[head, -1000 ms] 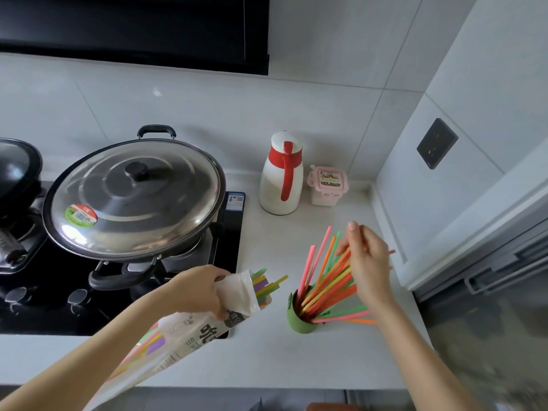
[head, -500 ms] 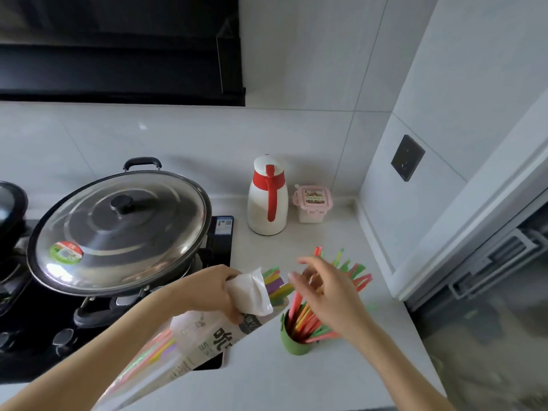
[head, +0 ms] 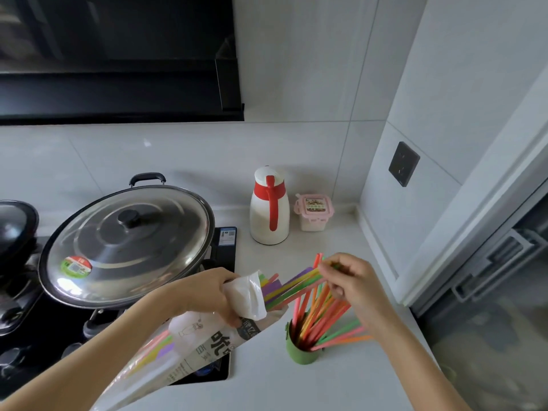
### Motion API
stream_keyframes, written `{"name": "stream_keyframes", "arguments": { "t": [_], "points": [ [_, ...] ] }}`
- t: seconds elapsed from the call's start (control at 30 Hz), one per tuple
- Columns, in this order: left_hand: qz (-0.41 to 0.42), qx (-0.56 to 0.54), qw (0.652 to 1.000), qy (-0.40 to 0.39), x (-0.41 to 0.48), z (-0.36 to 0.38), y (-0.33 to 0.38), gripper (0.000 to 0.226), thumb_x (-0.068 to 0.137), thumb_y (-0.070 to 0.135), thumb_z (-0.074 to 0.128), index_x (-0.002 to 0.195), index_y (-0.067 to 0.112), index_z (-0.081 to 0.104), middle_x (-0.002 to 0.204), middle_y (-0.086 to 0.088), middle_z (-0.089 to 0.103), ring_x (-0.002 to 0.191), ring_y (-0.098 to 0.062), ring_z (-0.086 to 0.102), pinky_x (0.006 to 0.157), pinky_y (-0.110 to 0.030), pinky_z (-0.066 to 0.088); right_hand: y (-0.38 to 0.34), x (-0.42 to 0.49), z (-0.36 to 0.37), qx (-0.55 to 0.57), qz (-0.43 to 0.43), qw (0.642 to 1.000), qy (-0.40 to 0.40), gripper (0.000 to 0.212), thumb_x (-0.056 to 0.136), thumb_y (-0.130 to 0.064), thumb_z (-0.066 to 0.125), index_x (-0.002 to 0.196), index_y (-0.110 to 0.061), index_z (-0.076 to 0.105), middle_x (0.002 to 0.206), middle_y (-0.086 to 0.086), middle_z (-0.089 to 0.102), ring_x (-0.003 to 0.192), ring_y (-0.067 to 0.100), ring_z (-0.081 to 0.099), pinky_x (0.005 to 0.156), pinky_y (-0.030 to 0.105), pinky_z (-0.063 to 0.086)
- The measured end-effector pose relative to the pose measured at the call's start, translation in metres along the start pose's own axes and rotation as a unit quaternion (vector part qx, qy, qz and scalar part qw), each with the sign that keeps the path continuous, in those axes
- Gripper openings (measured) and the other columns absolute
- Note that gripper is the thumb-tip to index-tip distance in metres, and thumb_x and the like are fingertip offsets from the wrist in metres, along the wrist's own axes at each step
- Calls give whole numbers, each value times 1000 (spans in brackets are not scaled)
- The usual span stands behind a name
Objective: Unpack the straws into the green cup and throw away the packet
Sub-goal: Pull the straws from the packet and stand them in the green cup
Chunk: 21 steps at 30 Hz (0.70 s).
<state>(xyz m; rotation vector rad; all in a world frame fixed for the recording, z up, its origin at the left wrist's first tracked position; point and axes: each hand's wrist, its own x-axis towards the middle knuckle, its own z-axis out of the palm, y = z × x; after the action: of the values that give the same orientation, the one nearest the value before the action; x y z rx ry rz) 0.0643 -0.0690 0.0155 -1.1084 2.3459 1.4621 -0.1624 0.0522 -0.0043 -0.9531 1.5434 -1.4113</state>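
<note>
Straws [head: 292,287] are sticking out of the open mouth of the packet [head: 189,348], which the left hand [head: 207,293] is gripping near its top, fingers clenched around the crumpled white plastic. The left forearm is reaching in from the lower left, wrist slightly bent, tilting the packet so its mouth is pointing up and to the right. More straws are showing through the clear lower part of the packet, below that hand. Just right of the left hand, a fan of purple, yellow, green and pink straws is crossing the gap to the right hand [head: 353,287], whose fingertips [head: 327,266] are pinching their far ends. The right forearm is coming in from the lower right, hand raised, palm turned left. Directly beneath the right hand, the green cup [head: 301,350] is standing on the counter [head: 341,387], already holding a loose bunch of leaning red, orange and green straws.
</note>
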Motion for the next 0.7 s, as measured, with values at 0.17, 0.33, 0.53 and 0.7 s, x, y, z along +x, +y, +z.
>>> {"name": "stream_keyframes", "arguments": {
  "t": [0.17, 0.33, 0.53, 0.7],
  "points": [
    [27, -6, 1000, 14, 1, 4, 2, 28, 60, 11, 80, 75, 31, 66, 78, 7, 69, 80, -13, 68, 71, -26, 52, 2, -3, 5, 109, 44, 993, 16, 51, 66, -36, 78, 109, -22, 55, 66, 1, 53, 52, 12, 51, 54, 26, 44],
    [49, -18, 998, 20, 4, 6, 9, 28, 62, 8, 80, 77, 27, 66, 78, 4, 69, 78, -13, 68, 71, -26, 54, 3, -15, 33, 144, 50, 985, -80, 45, 66, -49, 70, 96, -15, 65, 83, 0, 74, 82, 12, 70, 79, 28, 52],
    [46, -26, 998, 43, 6, 10, 14, 26, 61, 7, 80, 82, 17, 67, 75, 3, 70, 72, -12, 68, 67, -26, 54, 1, -1, 43, 201, 58, 978, 11, 41, 85, -45, 48, 98, -14, 72, 107, 2, 74, 109, 19, 65, 96, 37, 48],
    [34, -7, 998, 51, 7, 11, 7, 29, 62, 10, 80, 87, 16, 67, 80, 0, 72, 74, -13, 70, 69, -26, 58, -14, 10, 28, 373, 39, 925, 64, 42, 97, -33, 40, 67, -10, 58, 76, 11, 74, 81, 25, 73, 82, 37, 54]
  ]
}}
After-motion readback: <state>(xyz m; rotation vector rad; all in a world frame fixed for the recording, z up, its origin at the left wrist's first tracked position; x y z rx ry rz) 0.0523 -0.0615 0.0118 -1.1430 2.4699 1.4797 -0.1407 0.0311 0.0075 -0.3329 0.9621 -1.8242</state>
